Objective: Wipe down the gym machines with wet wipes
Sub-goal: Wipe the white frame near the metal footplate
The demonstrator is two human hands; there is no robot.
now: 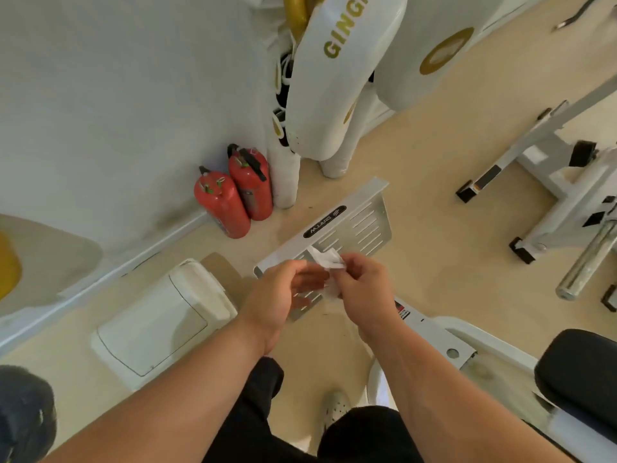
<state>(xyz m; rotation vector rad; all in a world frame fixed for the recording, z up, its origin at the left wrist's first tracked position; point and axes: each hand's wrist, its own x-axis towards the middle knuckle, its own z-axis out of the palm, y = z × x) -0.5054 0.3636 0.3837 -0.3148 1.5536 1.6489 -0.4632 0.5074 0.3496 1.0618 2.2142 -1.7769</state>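
Left hand and right hand pinch the wet wipe (crumpled) — between them.

floor: beige | fire extinguishers: two, side by side | white lidded bin, possibly | machine frame: right

Both hands meet over the silver slotted metal footplate. R hand pinches a crumpled white wet wipe. L hand curls its fingers just beside it, contact unclear. Far left by the wall: two red fire extinguishers, w/ white-and-gold padded bags beside them. White lidded bin near left.
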